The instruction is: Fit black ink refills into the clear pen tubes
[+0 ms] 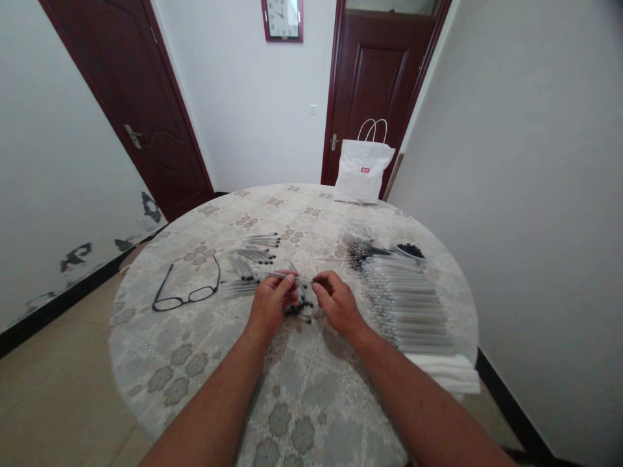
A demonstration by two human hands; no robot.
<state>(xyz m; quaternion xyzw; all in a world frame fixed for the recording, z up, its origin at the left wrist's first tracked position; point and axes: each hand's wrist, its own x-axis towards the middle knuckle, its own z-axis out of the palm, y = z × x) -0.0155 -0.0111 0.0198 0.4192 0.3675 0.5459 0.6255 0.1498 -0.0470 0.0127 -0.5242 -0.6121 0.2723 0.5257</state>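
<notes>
My left hand (270, 303) is closed around a thin clear pen barrel (287, 275) held level just above the round table (204, 363). My right hand (335, 299) pinches toward the barrel's right end, fingers curled; what it holds is too small to name. Under and between the hands lies a small heap of black pen parts (300, 305). Left of my hands lie several finished pens (250, 263) in loose groups. On the right a long row of clear barrels (406, 301) is stacked side by side.
Black-framed glasses (187, 295) lie on the table's left part. A pile of black-tipped refills (363, 251) and a small dish of black caps (411, 250) sit at the right back. A white paper bag (363, 170) stands at the far edge. White sheets (448, 373) lie under the barrel row.
</notes>
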